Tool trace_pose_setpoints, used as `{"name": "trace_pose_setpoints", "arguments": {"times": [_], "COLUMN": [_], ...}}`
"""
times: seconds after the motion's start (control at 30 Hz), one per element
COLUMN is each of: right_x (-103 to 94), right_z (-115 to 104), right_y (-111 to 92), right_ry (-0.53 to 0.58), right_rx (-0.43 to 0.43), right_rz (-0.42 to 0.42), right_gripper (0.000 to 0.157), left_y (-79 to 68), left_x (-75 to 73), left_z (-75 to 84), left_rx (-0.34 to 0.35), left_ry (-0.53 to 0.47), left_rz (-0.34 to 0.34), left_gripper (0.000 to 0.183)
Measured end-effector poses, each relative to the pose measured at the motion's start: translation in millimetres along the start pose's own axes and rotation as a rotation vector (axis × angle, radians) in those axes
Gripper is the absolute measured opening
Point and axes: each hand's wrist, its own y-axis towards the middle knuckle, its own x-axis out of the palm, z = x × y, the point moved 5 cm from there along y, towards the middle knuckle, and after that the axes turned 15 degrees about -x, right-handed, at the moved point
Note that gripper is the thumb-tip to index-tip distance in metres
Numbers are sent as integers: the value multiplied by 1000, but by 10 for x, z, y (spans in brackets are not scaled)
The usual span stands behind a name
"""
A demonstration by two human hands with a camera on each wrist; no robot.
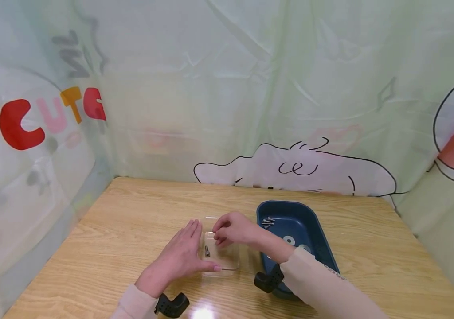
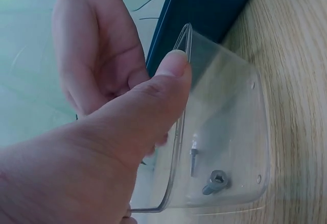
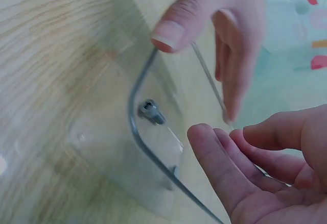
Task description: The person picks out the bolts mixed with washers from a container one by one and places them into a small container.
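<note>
A clear plastic box (image 1: 232, 265) stands on the table between both hands. Inside it lies a socket-head screw (image 2: 217, 179); a smaller screw shape (image 2: 193, 158) shows beside it, maybe a reflection. My left hand (image 1: 183, 252) lies along the box's left side with straight fingers, its thumb resting on the near rim. Above the box opening is my right hand (image 1: 235, 230), its fingers loosely bent. In the right wrist view, no object shows between the right hand's fingertips (image 3: 200, 134).
A dark blue tray (image 1: 317, 230) stands on the table right of the box, partly under the right forearm. Several screws (image 1: 268, 222) lie in its far left corner, and pale washers (image 1: 289, 240) lie near its middle. A printed curtain (image 1: 227, 110) hangs behind the table.
</note>
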Motion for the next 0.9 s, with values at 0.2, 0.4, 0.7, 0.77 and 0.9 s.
{"name": "trace_pose_setpoints", "arguments": {"times": [0.2,0.4,0.7,0.77,0.9], "right_x": [-203,-414,-693,-750,-857], "right_z": [23,28,1,8,44], "right_y": [-76,-172,-335,-369,-430], "right_ry": [35,50,84,90,109], "right_rx": [13,16,-8,-9,3], "right_rz": [49,101,133,144,176], "right_gripper": [21,22,26,26,26], "left_y": [-1,-3,9,14,31], "left_x": [-9,-49,-54,-46,-35], "left_z": [13,96,240,272,333], "left_rx": [0,25,57,67,74], "left_ry": [19,18,-4,1,17], "left_rz": [15,43,40,42,33], "left_gripper": [123,122,121,121,122]}}
